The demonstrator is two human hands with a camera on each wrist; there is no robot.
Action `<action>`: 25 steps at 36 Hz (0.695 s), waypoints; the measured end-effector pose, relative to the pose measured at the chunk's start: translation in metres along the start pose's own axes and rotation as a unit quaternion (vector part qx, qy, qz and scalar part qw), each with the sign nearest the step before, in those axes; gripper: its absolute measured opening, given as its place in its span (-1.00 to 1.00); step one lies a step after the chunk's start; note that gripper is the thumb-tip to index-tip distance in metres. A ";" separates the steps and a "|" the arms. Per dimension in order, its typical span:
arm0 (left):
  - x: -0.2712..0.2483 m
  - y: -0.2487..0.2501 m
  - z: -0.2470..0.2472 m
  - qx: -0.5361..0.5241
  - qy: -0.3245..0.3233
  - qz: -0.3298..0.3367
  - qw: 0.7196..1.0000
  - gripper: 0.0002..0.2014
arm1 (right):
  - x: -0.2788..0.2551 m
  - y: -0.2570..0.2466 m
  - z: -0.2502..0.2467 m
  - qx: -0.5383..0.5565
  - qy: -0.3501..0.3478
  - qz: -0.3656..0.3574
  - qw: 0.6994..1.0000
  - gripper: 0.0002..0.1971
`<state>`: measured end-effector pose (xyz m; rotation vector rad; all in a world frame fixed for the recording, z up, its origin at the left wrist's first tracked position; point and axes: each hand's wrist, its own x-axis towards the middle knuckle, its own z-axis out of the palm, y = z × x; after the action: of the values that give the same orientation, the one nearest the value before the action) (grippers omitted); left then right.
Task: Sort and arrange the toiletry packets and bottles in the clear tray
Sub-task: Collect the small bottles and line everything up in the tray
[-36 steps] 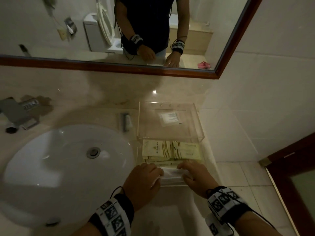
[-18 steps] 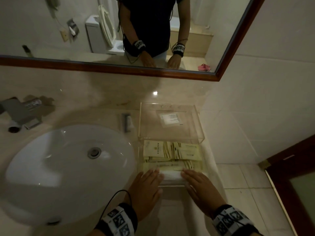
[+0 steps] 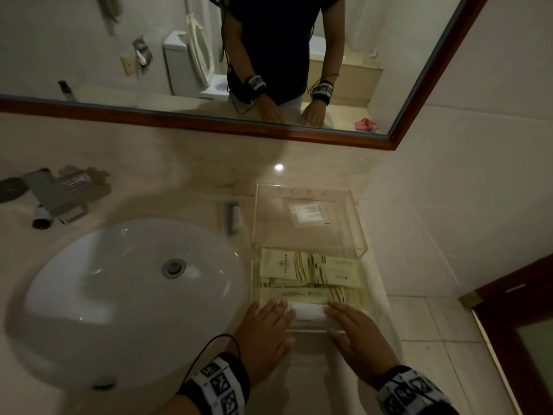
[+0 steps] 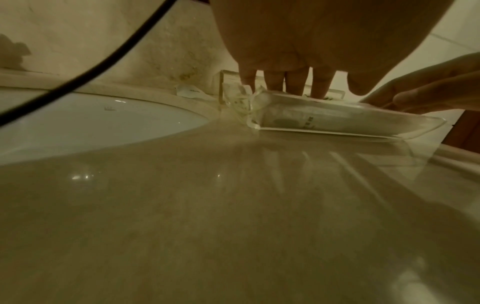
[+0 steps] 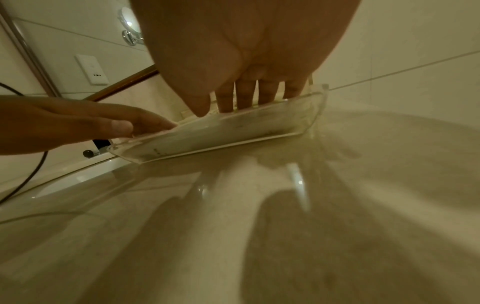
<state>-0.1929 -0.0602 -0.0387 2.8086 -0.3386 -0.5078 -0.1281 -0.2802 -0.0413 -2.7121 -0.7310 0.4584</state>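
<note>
Probably both flat, straight-fingered hands, left hand (image 3: pixel 263 333) and right hand (image 3: pixel 359 336), pressing the white packet (image 3: pixel 308 311) could shove the clear tray (image 3: pixel 363 253) right, off the counter (image 3: pixel 314 384).

Dim on all three feeds, warm yellow-brown cast. Only highlight I get in the head view is a small glare spot (image 3: pixel 278 167) on the backsplash — light src overhead, I'd guess. Sink (image 3: pixel 89 283) smeared w/ motion blur, mirror frame (image 3: pixel 191 122) bowed by the wide lens. Wrist views grainy, soft near the lens; countertop (image 4: pixel 233 216) glossy, carrying blurred finger shadows and streaky reflections — edges stretched in both.
</note>
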 end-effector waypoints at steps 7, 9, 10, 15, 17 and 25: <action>-0.003 -0.019 -0.036 0.027 0.010 -0.017 0.999 -0.48 | 0.013 -0.028 -0.018 -0.006 0.036 0.039 0.999 -0.38; -0.004 -0.030 -0.046 0.022 0.039 -0.042 0.998 -0.55 | 0.019 -0.038 -0.023 -0.004 0.051 0.045 0.998 -0.43; -0.003 -0.036 -0.051 0.026 0.055 -0.038 0.997 -0.48 | 0.023 -0.044 -0.024 0.000 0.060 0.042 0.997 -0.51; -0.005 -0.075 -0.077 0.043 0.089 -0.086 0.991 -0.43 | 0.048 -0.083 -0.030 0.031 0.090 0.010 0.995 -0.80; -0.004 -0.094 -0.081 0.008 0.098 -0.099 0.990 -0.43 | 0.062 -0.103 -0.030 0.038 0.096 0.000 0.995 -0.78; 0.001 -0.163 -0.109 0.022 0.105 -0.136 0.985 -0.51 | 0.122 -0.186 -0.024 0.108 0.076 -0.005 0.991 -0.69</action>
<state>-0.1219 0.1164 0.0107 2.9317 0.0809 -0.2545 -0.0997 -0.0669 0.0195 -2.5076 -0.6150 0.3051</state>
